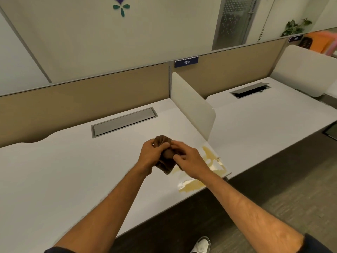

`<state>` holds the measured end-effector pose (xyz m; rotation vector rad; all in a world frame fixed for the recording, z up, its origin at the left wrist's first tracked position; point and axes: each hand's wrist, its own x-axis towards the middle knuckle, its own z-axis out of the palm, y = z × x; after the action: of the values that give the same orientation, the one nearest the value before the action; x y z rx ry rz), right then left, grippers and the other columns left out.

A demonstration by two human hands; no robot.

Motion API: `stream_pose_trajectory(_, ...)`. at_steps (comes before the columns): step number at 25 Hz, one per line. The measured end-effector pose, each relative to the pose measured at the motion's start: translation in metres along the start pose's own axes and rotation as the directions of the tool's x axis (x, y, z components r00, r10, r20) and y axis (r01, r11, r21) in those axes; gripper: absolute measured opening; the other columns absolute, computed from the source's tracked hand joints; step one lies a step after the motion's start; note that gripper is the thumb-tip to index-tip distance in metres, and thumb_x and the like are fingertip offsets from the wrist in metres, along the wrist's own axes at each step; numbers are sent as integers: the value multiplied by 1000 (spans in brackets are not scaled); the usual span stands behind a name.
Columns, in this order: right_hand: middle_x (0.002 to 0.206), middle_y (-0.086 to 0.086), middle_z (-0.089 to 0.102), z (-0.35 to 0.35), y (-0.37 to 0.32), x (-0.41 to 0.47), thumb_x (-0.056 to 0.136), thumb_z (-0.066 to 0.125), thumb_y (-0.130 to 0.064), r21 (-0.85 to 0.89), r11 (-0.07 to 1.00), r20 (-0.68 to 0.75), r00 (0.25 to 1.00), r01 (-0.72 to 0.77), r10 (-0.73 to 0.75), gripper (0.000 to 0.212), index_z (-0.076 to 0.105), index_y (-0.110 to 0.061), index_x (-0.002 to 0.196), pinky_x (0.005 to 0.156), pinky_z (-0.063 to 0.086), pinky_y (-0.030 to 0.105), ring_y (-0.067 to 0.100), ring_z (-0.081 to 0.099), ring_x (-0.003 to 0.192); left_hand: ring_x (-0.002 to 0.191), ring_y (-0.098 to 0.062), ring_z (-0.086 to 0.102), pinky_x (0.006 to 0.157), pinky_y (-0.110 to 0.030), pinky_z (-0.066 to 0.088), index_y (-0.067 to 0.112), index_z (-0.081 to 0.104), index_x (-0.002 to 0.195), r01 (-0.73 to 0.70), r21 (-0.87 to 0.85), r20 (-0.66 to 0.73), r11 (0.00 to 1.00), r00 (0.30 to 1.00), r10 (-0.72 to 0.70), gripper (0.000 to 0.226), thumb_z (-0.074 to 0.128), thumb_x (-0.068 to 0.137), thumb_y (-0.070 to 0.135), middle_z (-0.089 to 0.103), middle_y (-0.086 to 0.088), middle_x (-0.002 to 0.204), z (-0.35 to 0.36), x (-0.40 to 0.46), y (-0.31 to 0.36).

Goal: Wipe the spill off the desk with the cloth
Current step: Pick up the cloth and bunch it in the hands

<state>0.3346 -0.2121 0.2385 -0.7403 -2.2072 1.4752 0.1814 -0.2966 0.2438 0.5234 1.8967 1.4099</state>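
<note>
1. We hold the cloth (pixel 165 157), dark brown and bunched, in both hands above the counter (pixel 73 170). The left hand (pixel 151 156) has its fingers curled round the cloth's left side; the right hand (pixel 189 161) pinches it from the right, fingertips meeting near the top of the bundle.
2. The cloth hangs down from the fingers; its lower corner appears just above the counter, though we cannot tell if it touches.
3. The spill (pixel 206 167), a yellowish pool, lies to the right of the fingers and partly under the right hand, running along the counter's right edge from beside the white divider (pixel 193 106) toward the near edge.
4. Long axis of the spill: far-to-near along that edge, with a second patch nearer us, below the right wrist.
5. Judgement: the right hand is nearer the spill; the wipe calls for lowering the cloth and moving right. No wiping has begun.
</note>
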Motion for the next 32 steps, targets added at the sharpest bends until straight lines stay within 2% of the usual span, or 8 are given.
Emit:
stream_pose_trajectory(4,126,-3,64,-7,-1,-4,102,52,-37,244,929,-345,870,-280,353,27,57,-31,129,78,54,18,11,63,107,100,-21,74,84,-38,65,18,69,122,-126,44,-26,991,992,127,29,74,94,16,76,-2,110,5,-12,-2)
stream_pose_trajectory(7,134,8,54,-7,1,-2,100,44,-61,515,660,-87,734,-546,674,58,48,-19,140,94,55,46,31,57,119,99,-15,72,71,-27,64,23,66,126,-296,55,34,954,955,294,35,68,96,4,72,6,112,11,-22,4)
stream_pose_trajectory(12,128,24,65,-1,3,-3,86,55,-75,897,219,212,806,-385,552,76,64,-13,129,88,57,62,46,64,117,111,-4,67,89,-15,57,26,64,129,-517,164,275,840,842,465,48,67,93,-5,68,15,119,21,-42,-3)
stream_pose_trajectory(15,124,24,70,2,7,-4,90,65,-55,915,226,157,811,-335,564,57,69,-11,126,96,57,51,38,69,115,116,-13,68,97,-25,59,22,67,132,-535,141,350,833,814,463,51,77,87,1,70,3,126,22,-47,-13)
stream_pose_trajectory(19,108,19,77,1,16,-12,88,60,-33,922,209,163,818,-325,552,46,66,-8,126,80,63,43,34,75,95,113,-9,66,92,-24,59,25,69,128,-514,166,307,842,838,451,43,78,87,33,68,7,123,16,-49,-16)
stream_pose_trajectory(23,112,21,73,-1,17,-11,85,56,-28,937,216,144,868,-274,476,50,63,-6,129,82,60,51,38,70,100,113,-8,59,91,-17,51,18,64,132,-409,226,24,884,909,415,35,72,98,28,62,3,128,20,-42,-17)
stream_pose_trajectory(26,109,20,75,-3,19,-8,85,54,-26,929,246,136,876,-275,464,47,64,-4,126,90,57,55,38,72,101,116,-15,60,93,-26,54,17,62,141,-264,236,49,935,964,260,43,66,101,33,65,-2,134,25,-39,-22)
stream_pose_trajectory(32,113,20,73,-14,38,-5,87,56,-29,906,282,133,846,-315,517,45,65,-6,124,82,60,50,37,72,99,107,-20,72,95,-43,61,19,74,130,-275,222,149,936,958,246,30,68,101,24,77,-2,115,35,-28,-31)
